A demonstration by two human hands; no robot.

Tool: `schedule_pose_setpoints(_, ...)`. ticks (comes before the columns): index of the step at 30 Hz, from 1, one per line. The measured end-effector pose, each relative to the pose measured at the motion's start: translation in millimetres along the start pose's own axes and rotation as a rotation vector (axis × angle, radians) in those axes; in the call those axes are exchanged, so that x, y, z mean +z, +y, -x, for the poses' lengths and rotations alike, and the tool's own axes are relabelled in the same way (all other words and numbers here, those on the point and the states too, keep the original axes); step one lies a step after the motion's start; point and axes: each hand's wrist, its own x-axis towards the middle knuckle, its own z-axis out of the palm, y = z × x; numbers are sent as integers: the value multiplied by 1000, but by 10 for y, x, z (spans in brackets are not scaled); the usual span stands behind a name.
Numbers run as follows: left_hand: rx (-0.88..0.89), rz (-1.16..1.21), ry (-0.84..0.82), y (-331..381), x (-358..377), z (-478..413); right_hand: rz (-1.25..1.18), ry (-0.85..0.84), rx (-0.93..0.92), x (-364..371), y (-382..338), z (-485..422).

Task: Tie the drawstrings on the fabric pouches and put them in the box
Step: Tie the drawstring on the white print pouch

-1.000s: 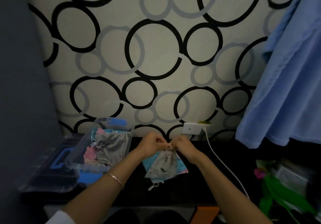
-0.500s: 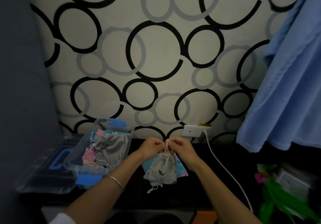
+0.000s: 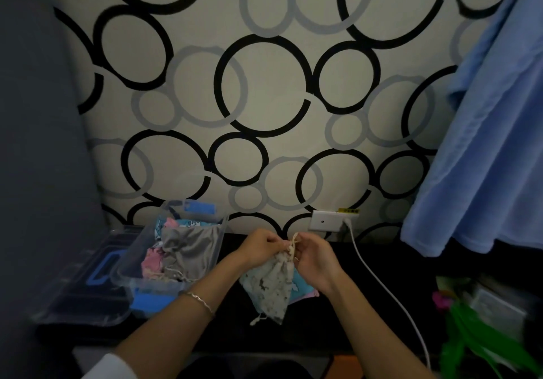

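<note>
**Both hands pinching the drawstring at the pouch's gathered neck**

Head view: The left hand [image 3: 260, 247] and the right hand [image 3: 316, 256] meet at about 6 o'clock in the frame, above the dark table [image 3: 367, 305]. Between them hangs a pale printed fabric pouch [image 3: 269, 286], its neck bunched tight at its 12 o'clock end. The cream drawstring [image 3: 293, 242] rises out of that neck in a small loop. The left fingers [image 3: 277, 242] are curled and pressed together on the neck from 9 o'clock; the right fingers [image 3: 302, 246] pinch the cord from 3 o'clock, touching it. The pouch body droops toward 6 o'clock below both hands, with a loose cord end [image 3: 257, 320] at its lower tip. Beneath it, at its 3 o'clock side, lies a blue and pink pouch [image 3: 302, 289] on the table.

At 9 o'clock from the hands stands a clear plastic box [image 3: 219, 231] with blue latches, holding a grey pouch [image 3: 188, 249] and other coloured pouches. Its lid [image 3: 76, 299] lies just beside it, further toward 9 o'clock. A thin bracelet [image 3: 201, 302] circles the left wrist. A white cable [image 3: 382, 284] runs from a wall socket [image 3: 326, 221] at 1 o'clock down past the right forearm.
</note>
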Motion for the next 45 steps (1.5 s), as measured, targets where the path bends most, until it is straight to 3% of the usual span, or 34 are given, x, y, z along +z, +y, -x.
schedule_pose_setpoints(5,-19,24,-7,41,2,-11,-294,-28,20,-46,57,37)
schedule_pose_setpoints(10,-17,24,-28,-18,-35,9,-281,104,-36,7,47,33)
schedule_pose_setpoints(14,-35,-157,43,-72,-160,45,-270,244,23,-182,79,-80)
schedule_pose_setpoints(16,-63,-217,45,-108,-224,66,-170,325,40,-261,96,-107)
schedule_pose_setpoints(19,-38,-195,-25,-66,-212,116,363,444,-49,-234,149,-103)
schedule_pose_setpoints(20,-18,-180,-55,-31,-186,124,547,435,-133,-198,153,-104)
schedule_pose_setpoints(22,33,-193,-87,62,-142,118,813,256,-259,-96,123,-71)
schedule_pose_setpoints(25,93,-221,-47,132,-124,72,978,8,-242,37,59,29)
schedule_pose_setpoints(31,62,-180,84,61,-86,8,811,-84,-17,50,-27,206)
schedule_pose_setpoints(34,-11,-82,97,9,-34,40,781,-80,-12,29,-6,249)
schedule_pose_setpoints(37,-77,-40,225,-81,1,56,717,-14,-32,10,4,224)
schedule_pose_setpoints(41,-129,62,25,-91,-32,103,648,17,-80,5,-5,199)
schedule_pose_setpoints(45,-93,20,8,-85,-62,108,701,-10,-88,21,2,184)
